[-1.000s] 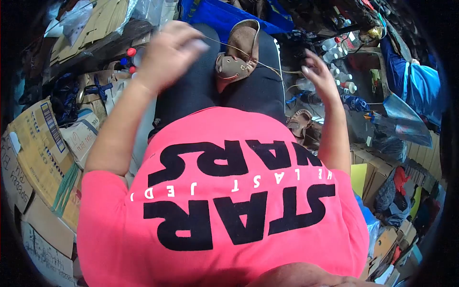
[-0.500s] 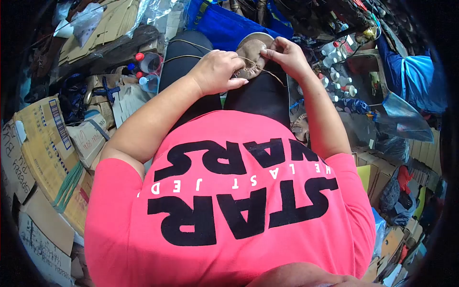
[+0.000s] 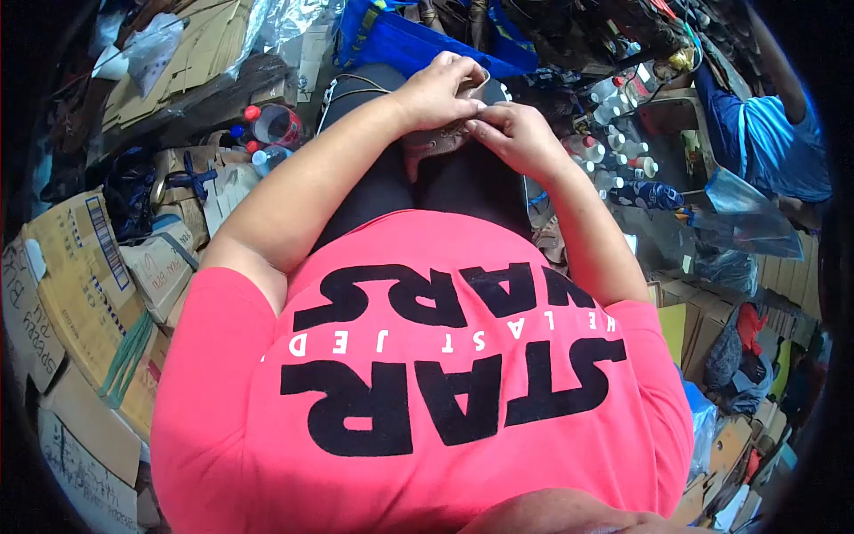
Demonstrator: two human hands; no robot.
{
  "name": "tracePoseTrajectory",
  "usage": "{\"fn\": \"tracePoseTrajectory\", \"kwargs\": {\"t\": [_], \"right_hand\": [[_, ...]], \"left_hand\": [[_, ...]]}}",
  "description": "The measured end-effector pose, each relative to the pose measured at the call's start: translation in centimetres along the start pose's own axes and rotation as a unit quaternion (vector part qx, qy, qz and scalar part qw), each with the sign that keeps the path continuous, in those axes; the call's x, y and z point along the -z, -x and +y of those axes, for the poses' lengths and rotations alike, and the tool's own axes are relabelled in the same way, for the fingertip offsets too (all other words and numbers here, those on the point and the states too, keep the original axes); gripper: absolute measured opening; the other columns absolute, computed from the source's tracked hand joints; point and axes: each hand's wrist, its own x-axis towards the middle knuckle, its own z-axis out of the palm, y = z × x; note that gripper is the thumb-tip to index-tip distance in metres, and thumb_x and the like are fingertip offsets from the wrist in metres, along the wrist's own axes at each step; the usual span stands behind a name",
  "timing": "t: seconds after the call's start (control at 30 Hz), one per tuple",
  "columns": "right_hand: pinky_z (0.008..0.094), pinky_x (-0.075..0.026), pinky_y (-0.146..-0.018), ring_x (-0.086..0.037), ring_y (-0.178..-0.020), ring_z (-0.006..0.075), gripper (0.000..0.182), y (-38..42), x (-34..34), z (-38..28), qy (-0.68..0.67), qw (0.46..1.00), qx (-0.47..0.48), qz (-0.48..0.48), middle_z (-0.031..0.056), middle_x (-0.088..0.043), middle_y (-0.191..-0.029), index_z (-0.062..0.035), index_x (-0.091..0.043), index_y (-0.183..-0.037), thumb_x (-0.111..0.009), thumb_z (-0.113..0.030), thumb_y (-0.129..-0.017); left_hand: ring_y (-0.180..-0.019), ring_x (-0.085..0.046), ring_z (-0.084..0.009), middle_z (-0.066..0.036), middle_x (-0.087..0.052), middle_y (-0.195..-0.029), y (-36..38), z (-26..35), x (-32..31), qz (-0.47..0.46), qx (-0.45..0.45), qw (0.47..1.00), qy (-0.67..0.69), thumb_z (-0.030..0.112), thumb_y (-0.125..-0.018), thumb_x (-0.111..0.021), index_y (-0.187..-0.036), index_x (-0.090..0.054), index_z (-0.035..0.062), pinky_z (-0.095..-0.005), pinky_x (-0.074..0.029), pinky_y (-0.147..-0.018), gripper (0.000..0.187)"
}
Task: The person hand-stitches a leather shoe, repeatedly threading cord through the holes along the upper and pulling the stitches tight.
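Observation:
A brown leather shoe (image 3: 433,144) is held over my lap, largely covered by my hands. My left hand (image 3: 445,93) curls over its upper side with bent fingers, gripping it. On the other side, my right hand (image 3: 518,138) pinches with thumb and forefinger at the shoe's edge; exactly what sits between the fingertips is hidden. A thin tan lace (image 3: 356,82) loops out to the left, past my left wrist and over my dark trousers (image 3: 467,187).
A blue bag (image 3: 400,40) lies beyond my knees. Plastic bottles stand at left (image 3: 280,125) and right (image 3: 614,111). Cardboard boxes (image 3: 80,258) fill the left side. At the far right is another person's blue clothing (image 3: 774,147) and arm.
My left hand has moved up and right over the shoe. The shoe has been turned and is now more covered. My right hand has come lower, close to my left hand.

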Motion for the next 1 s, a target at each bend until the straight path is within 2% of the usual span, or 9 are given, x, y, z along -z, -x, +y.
{"fn": "tracePoseTrajectory", "kwargs": {"t": [0.07,0.3,0.43,0.47,0.6,0.73,0.8,0.87,1.0], "right_hand": [[0.0404,-0.047,-0.06,-0.059,-0.067,0.0366,0.025,0.1,0.0,0.8,0.011,0.999,-0.02,-0.048,0.0202,-0.06,-0.075,-0.0017,-0.062,-0.076,-0.059,-0.026,-0.081],[0.0423,-0.043,-0.056,-0.056,-0.062,0.0379,0.025,2.5,0.8,-0.4,-0.005,0.999,-0.001,-0.038,0.0215,-0.054,-0.067,0.001,-0.057,-0.072,-0.059,-0.022,-0.08],[0.0286,-0.037,-0.053,-0.045,-0.057,0.012,0.029,5.5,2.3,-1.5,-0.223,0.973,-0.027,0.046,0.0056,-0.046,-0.059,0.0014,-0.053,-0.066,-0.063,-0.018,-0.086],[0.026,-0.038,-0.055,-0.047,-0.061,0.0097,0.023,5.7,2.8,-1.5,-0.26,0.962,-0.066,0.042,0.0036,-0.051,-0.064,0.0013,-0.058,-0.072,-0.064,-0.015,-0.086],[0.0261,-0.043,-0.059,-0.053,-0.066,0.0117,0.011,4.5,2.5,-0.3,-0.164,0.982,-0.053,0.072,0.0053,-0.056,-0.075,-0.0028,-0.067,-0.09,-0.065,-0.013,-0.085],[0.0231,-0.042,-0.062,-0.051,-0.067,0.0099,0.026,2.9,1.5,0.3,-0.058,0.997,-0.033,0.038,0.0019,-0.053,-0.079,-0.0091,-0.068,-0.107,-0.062,-0.001,-0.083],[0.0238,-0.043,-0.062,-0.052,-0.067,0.0111,0.026,2.3,1.3,0.4,-0.055,0.997,-0.031,0.036,0.0036,-0.052,-0.076,-0.008,-0.068,-0.106,-0.061,-0.001,-0.083],[0.025,-0.043,-0.061,-0.052,-0.066,0.0125,0.024,1.9,1.3,0.4,-0.008,0.999,-0.025,0.024,0.0048,-0.051,-0.074,-0.0075,-0.069,-0.103,-0.061,-0.003,-0.082],[0.0267,-0.044,-0.06,-0.054,-0.065,0.0142,0.022,1.7,1.3,0.3,0.006,0.999,-0.032,0.027,0.0057,-0.051,-0.073,-0.0071,-0.069,-0.101,-0.061,-0.004,-0.081]], "left_hand": [[-0.112,-0.047,-0.0283,-0.014,-0.051,-0.112,-0.1,-0.7,-0.5,0.008,-0.016,1.0,0.025,0.025,-0.074,-0.073,-0.111,-0.057,0.0084,-0.0363,-0.038,-0.098,0.043],[-0.109,-0.048,-0.0279,-0.014,-0.053,-0.109,0.0,-0.6,-0.6,0.021,0.005,0.999,0.029,0.025,-0.073,-0.074,-0.107,-0.059,0.0067,-0.0359,-0.039,-0.097,0.042],[-0.106,-0.051,-0.0268,-0.013,-0.055,-0.106,-0.1,-0.9,0.4,0.015,0.03,0.999,0.016,0.029,-0.073,-0.073,-0.107,-0.061,0.0067,-0.034,-0.041,-0.094,0.042],[-0.106,-0.051,-0.0263,-0.013,-0.055,-0.105,-0.4,-0.9,0.9,-0.01,0.035,0.999,0.015,0.029,-0.072,-0.073,-0.108,-0.062,0.0067,-0.0336,-0.041,-0.094,0.043],[-0.103,-0.052,-0.0237,-0.011,-0.054,-0.104,-1.6,-1.0,3.2,-0.11,-0.011,0.993,0.043,0.024,-0.074,-0.071,-0.106,-0.064,0.0064,-0.0319,-0.041,-0.094,0.037],[-0.097,-0.054,-0.0225,-0.008,-0.056,-0.099,-2.4,0.4,4.3,-0.181,0.019,0.983,0.006,0.02,-0.075,-0.071,-0.096,-0.063,0.005,-0.032,-0.043,-0.086,0.027],[-0.091,-0.056,-0.0186,-0.005,-0.06,-0.093,-2.5,-0.3,4.3,-0.171,-0.007,0.985,0.019,0.019,-0.076,-0.07,-0.094,-0.062,0.0048,-0.0313,-0.044,-0.081,0.024],[-0.085,-0.057,-0.0141,-0.003,-0.062,-0.089,-2.4,-0.8,4.3,-0.266,0.083,0.944,0.18,0.017,-0.077,-0.07,-0.093,-0.063,0.0044,-0.0293,-0.044,-0.079,0.021],[-0.083,-0.059,-0.0118,-0.003,-0.064,-0.087,-2.2,-0.9,4.5,-0.26,0.061,0.945,0.19,0.008,-0.079,-0.066,-0.094,-0.067,0.0022,-0.0273,-0.047,-0.08,0.015]]}}
